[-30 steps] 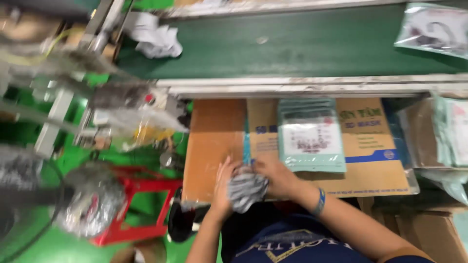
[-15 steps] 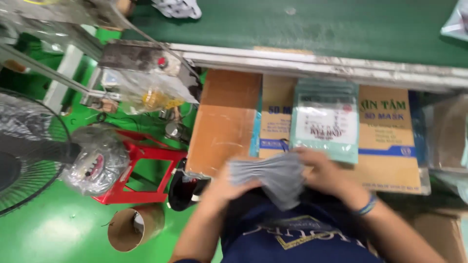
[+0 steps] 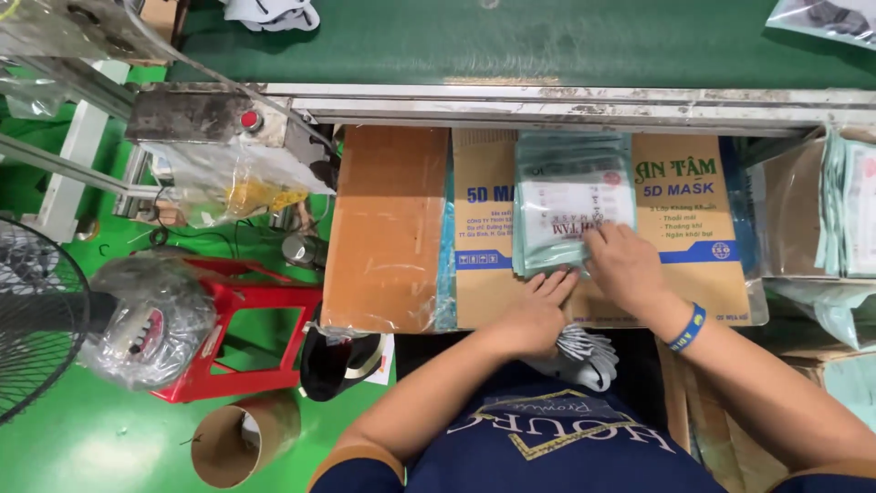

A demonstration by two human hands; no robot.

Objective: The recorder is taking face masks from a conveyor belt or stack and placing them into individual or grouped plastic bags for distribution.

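A stack of pale green printed packets [image 3: 570,196] lies on a flattened printed cardboard box [image 3: 693,228] in front of me. My right hand [image 3: 622,267] rests on the stack's lower right corner, its fingertips on the top packet. My left hand [image 3: 538,312] lies palm down just below the stack, with its fingers stretched to the packets' lower edge. A bundle of grey face masks [image 3: 584,356] sits under the heel of that hand, at my lap. Whether the thumb pins the bundle is hidden. A blue wristband is on my right wrist.
A green conveyor belt [image 3: 511,41] with a metal rail [image 3: 566,100] runs along the far side. Brown cardboard [image 3: 383,228] lies to the left. More packets [image 3: 849,210] stand in a box at right. A red stool [image 3: 242,319], a fan [image 3: 36,329] and a cardboard tube [image 3: 242,438] are on the green floor.
Both hands held the grey mask bundle up before me. The bundle has now dropped to my lap, and both hands have reached forward to the packet stack.
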